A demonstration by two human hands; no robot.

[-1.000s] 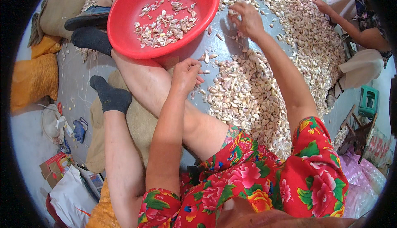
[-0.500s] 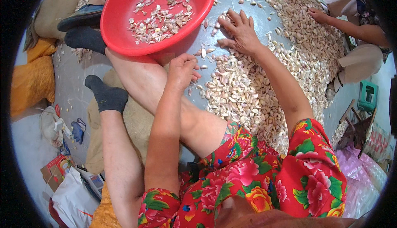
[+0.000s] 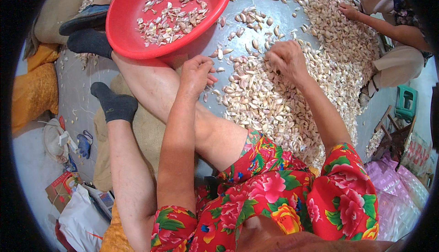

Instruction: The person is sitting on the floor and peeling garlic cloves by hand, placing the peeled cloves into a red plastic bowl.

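Note:
My left hand [image 3: 195, 74] hovers beside the left edge of the garlic cloves, just above my knee, its fingers curled in. Whatever it may hold is hidden. Over the pile of garlic cloves [image 3: 260, 99] is my right hand [image 3: 290, 63], back of the hand up and fingers bent down toward the cloves. Its fingertips are hidden, so I cannot make out what is in them. A few loose cloves [image 3: 221, 52] lie on the grey surface between the hands. At the upper left, a tilted red basin [image 3: 123, 34] contains several papery cloves and skins [image 3: 173, 21].
A co-worker's hand [image 3: 350, 12] reaches into the pile's far right side. My outstretched legs and dark socks [image 3: 116, 103] border the left. Orange sacks [image 3: 39, 89], a white bag [image 3: 82, 211], a green stool [image 3: 405, 103] and pink plastic [image 3: 388, 183] surround the spot.
My right hand, spread out over the cloves near the basin before, has moved right and toward me, and its fingers have curled. More cloves now show where it was. My left hand stays about the same.

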